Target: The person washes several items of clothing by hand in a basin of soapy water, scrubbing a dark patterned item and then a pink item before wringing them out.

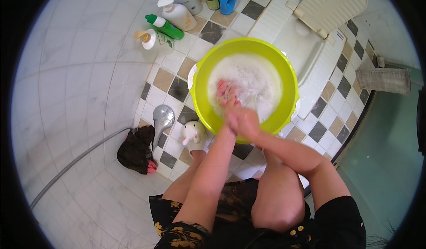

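Observation:
A lime-green basin (289,82) in front of me holds cloudy water topped with white foam (262,69). My left hand (231,116) and my right hand (247,122) are close together over the basin's near side, the right crossing against the left. The right hand looks closed, blurred at the fingers. Just beyond them a wet pinkish shape (227,91) shows through the suds; whether it is cloth or part of my left hand is unclear. The left fingers are hidden by the right hand and foam.
At left lie a shower head (163,117) with a grey hose and a dark bunched cloth (135,150). Bottles (179,18) line the back left. A white squat toilet (306,49) lies right of the basin. A white slipper (194,133) stands near the basin.

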`<move>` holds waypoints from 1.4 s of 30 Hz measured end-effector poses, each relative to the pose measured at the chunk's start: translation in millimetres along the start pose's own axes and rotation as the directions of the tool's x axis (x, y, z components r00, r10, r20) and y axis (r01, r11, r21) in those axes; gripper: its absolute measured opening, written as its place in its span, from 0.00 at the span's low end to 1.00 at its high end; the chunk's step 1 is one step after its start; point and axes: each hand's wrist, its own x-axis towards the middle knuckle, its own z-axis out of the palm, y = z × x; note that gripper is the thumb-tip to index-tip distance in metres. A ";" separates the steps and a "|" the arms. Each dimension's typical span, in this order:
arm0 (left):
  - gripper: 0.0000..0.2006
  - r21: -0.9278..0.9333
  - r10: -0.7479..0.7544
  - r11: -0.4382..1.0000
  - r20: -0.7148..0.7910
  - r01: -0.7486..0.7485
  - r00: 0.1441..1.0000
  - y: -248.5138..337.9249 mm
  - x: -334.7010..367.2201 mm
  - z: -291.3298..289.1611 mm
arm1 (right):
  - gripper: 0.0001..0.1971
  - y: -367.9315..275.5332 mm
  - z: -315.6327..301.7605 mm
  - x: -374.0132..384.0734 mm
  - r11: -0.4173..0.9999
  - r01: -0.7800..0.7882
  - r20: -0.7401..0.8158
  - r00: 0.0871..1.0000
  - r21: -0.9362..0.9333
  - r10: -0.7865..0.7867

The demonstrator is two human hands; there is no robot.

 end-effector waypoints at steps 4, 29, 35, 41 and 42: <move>0.27 -0.035 -0.152 0.988 -0.134 0.149 0.979 10.6 -19.1 59.4 | 0.10 74.7 3.6 4.9 0.958 -0.278 0.005 0.960 -0.073 0.279; 0.14 0.606 -0.034 0.788 -0.132 0.108 0.991 -15.6 -16.3 48.9 | 0.20 134.4 -30.8 20.5 0.893 -0.447 0.122 0.884 -0.056 0.451; 0.12 0.893 -0.016 0.445 0.075 -0.060 0.997 -50.2 -35.6 69.2 | 0.38 125.4 -42.5 48.6 0.942 -0.269 0.689 0.644 -0.202 0.332; 0.31 -0.122 -0.447 0.894 -0.301 0.431 0.843 -3.2 -19.3 54.4 | 0.27 103.6 -51.1 51.2 0.677 -0.424 0.269 0.906 0.601 0.328; 0.33 -0.294 -0.534 0.844 -0.390 0.448 0.750 16.4 -13.4 57.9 | 0.23 80.6 -50.2 45.4 0.819 -0.471 0.280 0.876 0.327 0.392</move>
